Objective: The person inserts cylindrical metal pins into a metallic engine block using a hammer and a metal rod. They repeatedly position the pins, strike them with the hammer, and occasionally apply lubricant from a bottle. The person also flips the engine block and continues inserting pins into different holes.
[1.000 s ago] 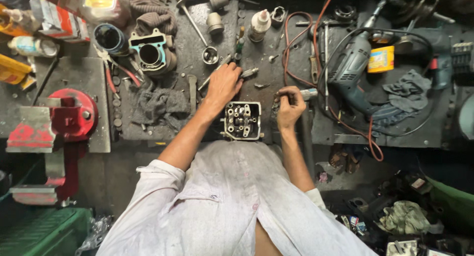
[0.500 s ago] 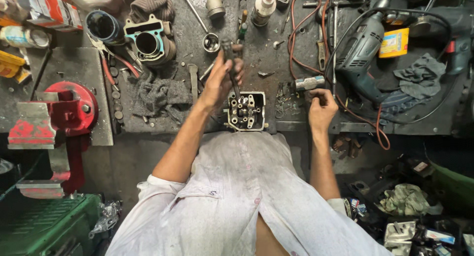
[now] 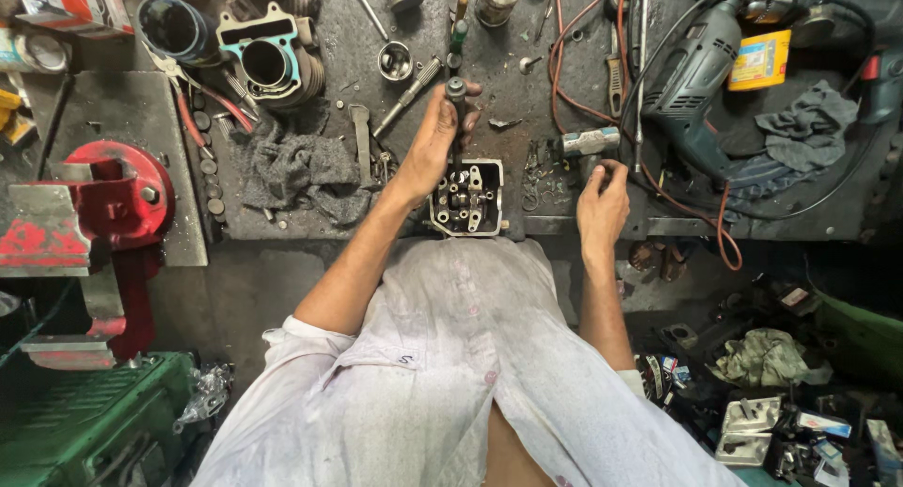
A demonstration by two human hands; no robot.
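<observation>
A small engine cylinder head [image 3: 467, 197] was seen at the centre of the frame, resting at the near edge of a dark, oily workbench [image 3: 310, 219], directly in front of the person's pale shirt. A slim dark tool [image 3: 457, 120] was held upright over it, its long axis running from the casting toward the top of the frame, with the lower end lost among the valve gear so that the contact point could not be made out. The left hand [image 3: 435, 139] was closed round the upper part of that tool, fingers wrapped and thumb to the right of the shaft; it lay just above and slightly left of the casting, and was the nearer of the two hands to it.

The right hand [image 3: 602, 197] was placed well to the right of the casting, at the bench edge. Its fingers were loosely curled and reached toward a small hammer [image 3: 591, 142] lying just above them; whether the handle was actually gripped could not be told, as the fingertips hid it.

Around these, a grey rag [image 3: 287, 167] was spread at centre left, a red vise [image 3: 118, 200] was fixed at the left edge, and an electric drill [image 3: 691, 78] with an orange cable [image 3: 720, 233] lay at upper right.
</observation>
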